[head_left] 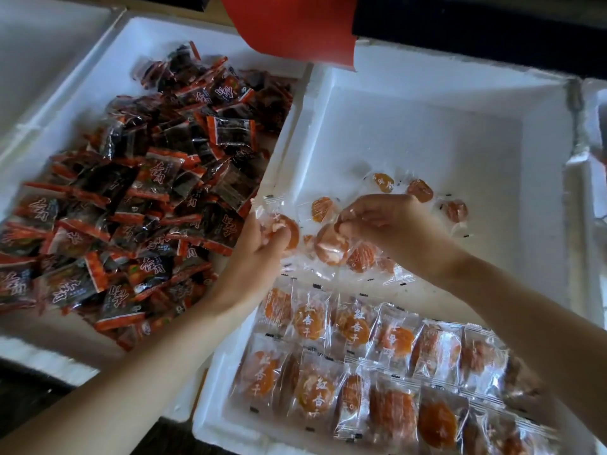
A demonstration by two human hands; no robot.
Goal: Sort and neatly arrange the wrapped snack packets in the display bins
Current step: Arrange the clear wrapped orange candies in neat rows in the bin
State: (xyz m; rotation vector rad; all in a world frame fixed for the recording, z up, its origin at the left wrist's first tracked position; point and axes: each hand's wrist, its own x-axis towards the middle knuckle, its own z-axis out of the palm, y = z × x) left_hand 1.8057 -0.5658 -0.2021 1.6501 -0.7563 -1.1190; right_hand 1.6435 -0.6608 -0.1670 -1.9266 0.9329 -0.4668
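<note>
Clear packets of orange dried apricot lie in the right white foam bin (542, 133). Two neat rows of them (361, 366) fill its near part, and loose ones (420, 192) are scattered in the middle. My left hand (262, 238) grips one apricot packet (289, 231) by the bin's left wall. My right hand (384, 221) pinches another apricot packet (330, 246) just beside it. The left foam bin (108, 70) holds a jumbled heap of dark packets with red ends (138, 205).
A red sheet (295, 24) hangs over the far wall between the two bins. Another white foam bin (39, 44) is at the far left, and one more bin's edge (596, 133) shows at the right. The far half of the right bin shows bare floor.
</note>
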